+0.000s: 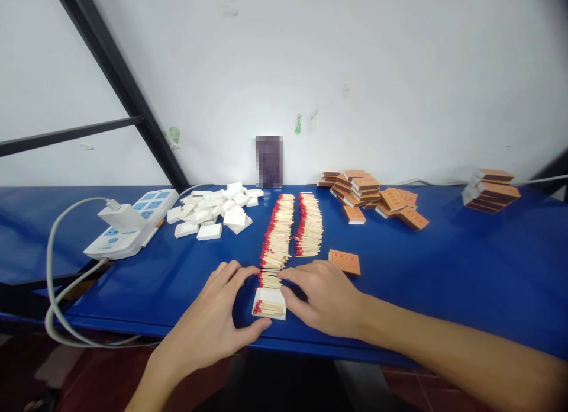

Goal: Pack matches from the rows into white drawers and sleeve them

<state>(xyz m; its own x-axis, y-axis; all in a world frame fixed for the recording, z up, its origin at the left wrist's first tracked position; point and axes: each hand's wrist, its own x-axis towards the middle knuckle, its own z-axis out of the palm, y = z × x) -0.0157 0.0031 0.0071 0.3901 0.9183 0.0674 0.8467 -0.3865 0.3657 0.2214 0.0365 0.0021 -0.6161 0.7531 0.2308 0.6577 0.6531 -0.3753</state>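
Note:
A small white matchbox tray point(270, 296) lies near the table's front edge with some red-headed matches point(270, 308) in its front part. Just behind it, a small bunch of matches point(270, 280) is pinned between my two hands' index fingertips. My left hand point(219, 317) is curved in a wide C, its index finger at the red heads and its thumb by the tray's front left corner. At the bare stick ends is the index finger of my right hand point(322, 296), with its thumb against the tray's right side. A long row of matches point(278, 231) runs back from there.
A second match row point(309, 225) lies alongside. White trays point(213, 211) are heaped at back left, beside a power strip point(133, 222) with cables. One orange matchbox point(345, 261) lies near my right hand; more matchboxes point(359, 190) are piled behind, others stacked point(491, 190) far right. A pixelated dark object point(269, 161) leans on the wall.

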